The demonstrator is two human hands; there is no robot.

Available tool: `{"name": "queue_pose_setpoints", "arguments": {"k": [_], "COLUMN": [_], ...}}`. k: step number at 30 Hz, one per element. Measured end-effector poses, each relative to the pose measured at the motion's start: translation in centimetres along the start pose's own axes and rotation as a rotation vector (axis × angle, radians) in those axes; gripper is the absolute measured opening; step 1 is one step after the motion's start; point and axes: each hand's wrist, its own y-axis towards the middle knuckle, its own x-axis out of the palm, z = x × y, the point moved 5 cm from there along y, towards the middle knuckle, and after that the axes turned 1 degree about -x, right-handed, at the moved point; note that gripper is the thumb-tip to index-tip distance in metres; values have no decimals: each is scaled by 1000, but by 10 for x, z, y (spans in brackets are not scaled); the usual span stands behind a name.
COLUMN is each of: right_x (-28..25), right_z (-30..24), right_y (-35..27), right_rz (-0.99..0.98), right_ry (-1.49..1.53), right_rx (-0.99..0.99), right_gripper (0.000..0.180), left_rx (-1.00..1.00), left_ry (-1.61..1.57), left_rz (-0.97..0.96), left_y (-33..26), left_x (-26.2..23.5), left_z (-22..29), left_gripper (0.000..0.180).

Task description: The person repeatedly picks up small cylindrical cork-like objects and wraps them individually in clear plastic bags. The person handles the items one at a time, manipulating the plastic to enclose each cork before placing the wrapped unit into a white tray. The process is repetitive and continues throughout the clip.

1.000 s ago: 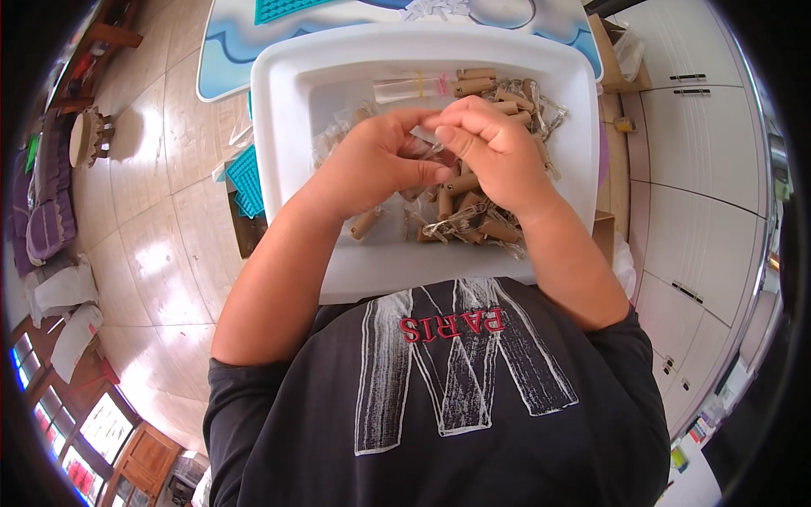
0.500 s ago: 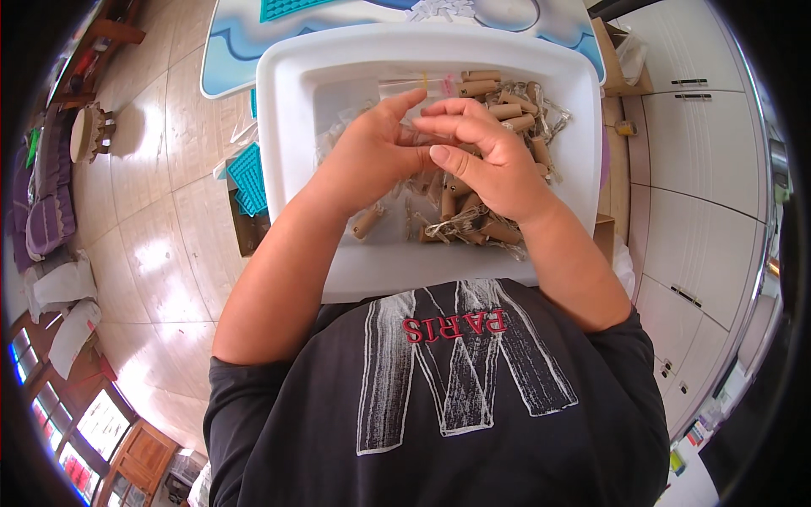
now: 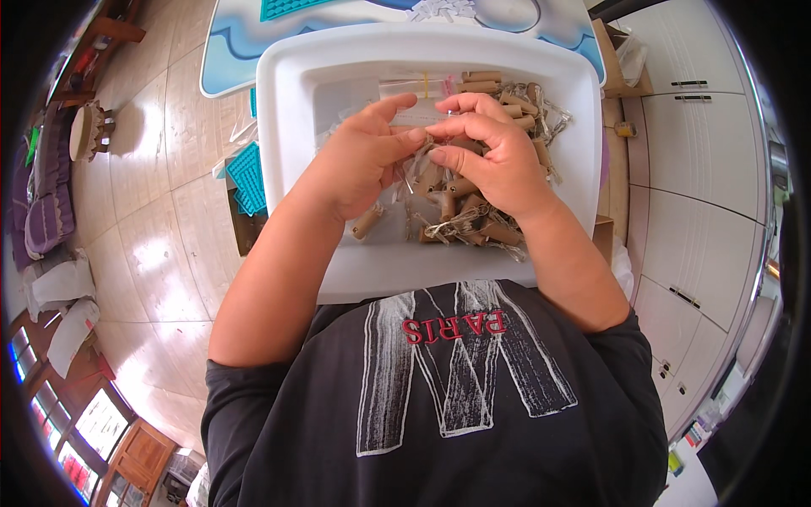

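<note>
Over a white plastic tub [image 3: 291,160], my two hands meet at the fingertips. Between them is a thin, silvery looped wire strand [image 3: 412,176], partly covered by the fingers. My left hand [image 3: 367,156] pinches it with thumb and index finger. My right hand [image 3: 503,160] closes thumb and fingers on the same strand from the other side. Whether a cork is attached to it cannot be made out. Beneath the hands lie several brown cork-like cylinders [image 3: 494,230] with tangled wire bundles [image 3: 456,224]. One lone cylinder [image 3: 367,223] rests below my left wrist.
A blue-and-white patterned table [image 3: 236,51] lies under the tub's far side, with small white pieces [image 3: 441,10] on it. Teal textured trays [image 3: 247,176] poke from a box on the left. White cabinets [image 3: 701,152] stand to the right, and a round stool [image 3: 89,133] to the far left.
My hands have shifted slightly and turned, so the fingertips now meet around the wire strand, which shows more clearly. The left thumb and index finger have come together.
</note>
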Motion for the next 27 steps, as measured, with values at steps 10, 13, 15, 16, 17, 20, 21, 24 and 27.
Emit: {"name": "queue_pose_setpoints", "arguments": {"k": [10, 13, 15, 16, 17, 20, 21, 24, 27], "right_x": [-1, -4, -6, -7, -8, -10, -12, -14, -13], "right_z": [6, 4, 6, 6, 7, 6, 2, -7, -21], "right_y": [-1, -2, -3, -3, -3, -2, 0, 1, 0], "right_rz": [110, 158, 165, 168, 165, 158, 156, 219, 291], "right_ry": [261, 244, 216, 201, 168, 13, -74, -356, -540], "right_rx": [87, 96, 89, 85, 92, 104, 102, -58, -239], "right_gripper": [10, 8, 8, 8, 9, 11, 12, 14, 15], "left_rx": [110, 103, 51, 49, 47, 85, 105, 162, 157], "left_ry": [-106, -99, -103, -99, -96, -60, -43, 36, 49], "left_rz": [105, 236, 287, 305, 324, 312, 297, 326, 340], "left_y": [-8, -9, -8, -9, -10, -10, -10, -9, -7], "left_x": [15, 11, 5, 5, 5, 6, 6, 5, 5], "left_z": [0, -5, -11, -11, -11, -11, -12, -15, -16], "left_gripper": [45, 32, 24, 23, 21, 19, 18, 18, 19]}}
